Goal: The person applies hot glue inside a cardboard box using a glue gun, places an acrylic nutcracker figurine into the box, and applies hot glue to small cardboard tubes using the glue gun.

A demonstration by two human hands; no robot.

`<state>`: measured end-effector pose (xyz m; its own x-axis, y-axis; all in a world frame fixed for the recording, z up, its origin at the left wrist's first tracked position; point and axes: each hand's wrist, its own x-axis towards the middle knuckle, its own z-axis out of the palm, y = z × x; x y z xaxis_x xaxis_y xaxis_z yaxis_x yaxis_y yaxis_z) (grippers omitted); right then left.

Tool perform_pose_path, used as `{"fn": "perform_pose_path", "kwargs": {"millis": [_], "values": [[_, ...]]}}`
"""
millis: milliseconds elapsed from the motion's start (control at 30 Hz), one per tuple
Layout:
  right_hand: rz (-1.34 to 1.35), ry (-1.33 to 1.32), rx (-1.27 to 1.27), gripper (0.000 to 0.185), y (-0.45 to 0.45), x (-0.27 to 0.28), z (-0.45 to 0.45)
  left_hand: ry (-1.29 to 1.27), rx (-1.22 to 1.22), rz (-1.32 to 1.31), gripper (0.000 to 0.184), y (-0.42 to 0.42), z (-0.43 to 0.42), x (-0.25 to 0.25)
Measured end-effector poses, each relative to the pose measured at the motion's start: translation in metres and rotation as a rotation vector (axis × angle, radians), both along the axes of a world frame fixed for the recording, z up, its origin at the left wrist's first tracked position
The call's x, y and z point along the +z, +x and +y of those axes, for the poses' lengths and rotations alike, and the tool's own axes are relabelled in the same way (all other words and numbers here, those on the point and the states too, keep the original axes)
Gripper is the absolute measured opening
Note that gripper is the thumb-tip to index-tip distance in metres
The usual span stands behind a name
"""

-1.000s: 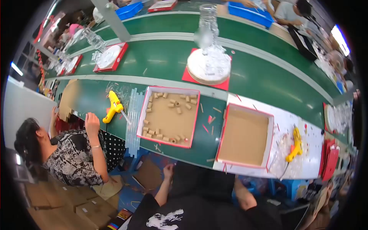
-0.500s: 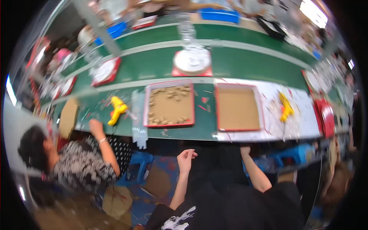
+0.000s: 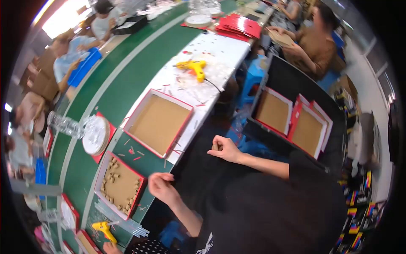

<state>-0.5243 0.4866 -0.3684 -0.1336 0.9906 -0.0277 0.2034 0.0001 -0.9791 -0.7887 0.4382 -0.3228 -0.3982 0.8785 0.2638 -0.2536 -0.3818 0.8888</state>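
Note:
My right hand [image 3: 226, 150] is over my lap, its fingers closed around a small brown cylinder [image 3: 216, 147] that partly shows. Near the table edge, my left hand [image 3: 163, 187] has bent fingers smeared by motion; whether they hold anything cannot be made out. It is close to the corner of a red-edged box lid [image 3: 144, 186] with several small brown cylinders [image 3: 113, 165] along its sides. A second red-edged box lid [image 3: 160, 122], with a bare brown bottom, lies farther up the table, touched by neither hand.
A yellow glue gun [image 3: 192, 67] lies on white sheeting; another glue gun [image 3: 103, 230] is beside clear strips [image 3: 120, 220]. A black crate [image 3: 275, 67] at my right holds several red-edged lids [image 3: 308, 127]. Blue stools stand below. Co-workers sit around the green table [image 3: 127, 80].
My view has swung to the right, bringing the black crate into sight. My right hand, earlier low at the table edge, is now raised with a brown cylinder. My left hand is blurred.

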Motion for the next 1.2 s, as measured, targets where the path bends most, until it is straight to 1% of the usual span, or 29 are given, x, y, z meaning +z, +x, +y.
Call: {"fn": "perform_pose_path", "kwargs": {"millis": [33, 67, 100, 133, 167, 200, 233, 267, 300, 367, 433, 500, 567, 633, 700, 733, 800, 833, 867, 900, 967, 1000, 1033, 1067, 1100, 1167, 1200], "values": [[0.028, 0.011, 0.047, 0.031, 0.002, 0.018, -0.009, 0.018, 0.016, 0.051, 0.022, -0.011, 0.014, 0.000], [0.043, -0.006, 0.077, 0.030, 0.006, 0.037, -0.016, -0.107, 0.101, 0.114, 0.022, -0.011, 0.025, 0.010], [0.048, -0.013, 0.033, 0.030, 0.011, 0.052, -0.024, -0.226, 0.192, 0.183, 0.022, -0.011, 0.033, 0.019], [0.006, 0.081, 0.058, 0.029, 0.015, 0.067, -0.028, -0.175, 0.224, 0.264, 0.021, -0.015, 0.042, 0.015], [-0.041, 0.173, 0.097, 0.027, 0.019, 0.078, -0.028, -0.177, 0.201, 0.269, 0.021, -0.019, 0.054, 0.007], [0.004, 0.177, 0.071, 0.027, 0.026, 0.086, -0.030, -0.145, 0.210, 0.364, 0.019, -0.023, 0.063, -0.005], [0.080, 0.102, 0.036, 0.027, 0.032, 0.096, -0.034, -0.122, 0.243, 0.465, 0.018, -0.030, 0.064, -0.017], [-0.010, 0.077, 0.002, 0.030, 0.037, 0.117, -0.036, -0.147, 0.241, 0.519, 0.017, -0.029, 0.066, -0.021], [0.127, 0.046, 0.012, 0.033, 0.044, 0.116, -0.038, -0.184, 0.267, 0.575, 0.016, -0.027, 0.069, -0.026], [-0.004, 0.101, 0.016, 0.030, 0.059, 0.127, -0.035, -0.215, 0.187, 0.334, 0.017, -0.027, 0.075, -0.046], [-0.008, 0.102, -0.065, 0.024, 0.074, 0.129, -0.031, -0.206, 0.266, 0.290, 0.018, -0.018, 0.077, -0.042], [0.071, 0.053, -0.117, 0.022, 0.085, 0.133, -0.022, -0.211, 0.312, 0.235, 0.017, -0.015, 0.079, -0.043], [0.081, 0.039, -0.059, 0.020, 0.092, 0.137, -0.009, -0.208, 0.206, 0.206, 0.016, -0.022, 0.077, -0.049], [0.116, 0.029, -0.012, 0.018, 0.091, 0.136, 0.007, -0.214, 0.234, 0.229, 0.013, -0.020, 0.076, -0.047], [0.135, 0.022, 0.107, 0.014, 0.091, 0.137, 0.019, -0.232, 0.191, 0.173, 0.012, -0.024, 0.073, -0.047], [0.143, 0.013, 0.114, 0.014, 0.092, 0.138, 0.017, -0.242, 0.199, 0.180, 0.012, -0.023, 0.070, -0.047], [0.106, -0.021, 0.154, 0.015, 0.086, 0.144, 0.027, -0.325, 0.154, 0.217, 0.017, -0.024, 0.067, -0.044], [0.091, -0.028, 0.202, 0.016, 0.077, 0.144, 0.036, -0.298, 0.131, 0.180, 0.020, -0.023, 0.070, -0.046], [0.086, -0.011, 0.255, 0.030, 0.079, 0.137, 0.043, -0.306, 0.147, 0.194, 0.019, -0.022, 0.070, -0.046], [0.100, 0.008, 0.311, 0.030, 0.070, 0.138, 0.048, -0.312, 0.167, 0.186, 0.018, -0.020, 0.071, -0.044], [0.101, -0.061, 0.390, 0.047, 0.059, 0.146, 0.054, -0.227, 0.232, 0.165, 0.018, -0.017, 0.073, -0.039], [0.062, -0.125, 0.454, 0.064, 0.049, 0.156, 0.058, -0.215, 0.258, 0.164, 0.018, -0.018, 0.070, -0.035], [0.110, -0.073, 0.508, 0.055, 0.037, 0.161, 0.059, -0.186, 0.306, 0.157, 0.019, -0.014, 0.065, -0.029], [0.143, -0.163, 0.600, 0.049, 0.028, 0.164, 0.066, -0.157, 0.347, 0.148, 0.020, -0.008, 0.060, -0.025], [0.177, -0.257, 0.681, 0.042, 0.020, 0.166, 0.074, -0.148, 0.325, 0.201, 0.021, -0.004, 0.050, -0.014], [0.403, -0.447, 0.731, 0.033, 0.000, 0.166, 0.081, -0.108, 0.320, 0.242, 0.021, 0.015, 0.030, 0.014], [0.516, -0.507, 0.758, 0.034, -0.008, 0.168, 0.081, -0.116, 0.309, 0.181, 0.021, 0.025, 0.019, 0.025]]}}
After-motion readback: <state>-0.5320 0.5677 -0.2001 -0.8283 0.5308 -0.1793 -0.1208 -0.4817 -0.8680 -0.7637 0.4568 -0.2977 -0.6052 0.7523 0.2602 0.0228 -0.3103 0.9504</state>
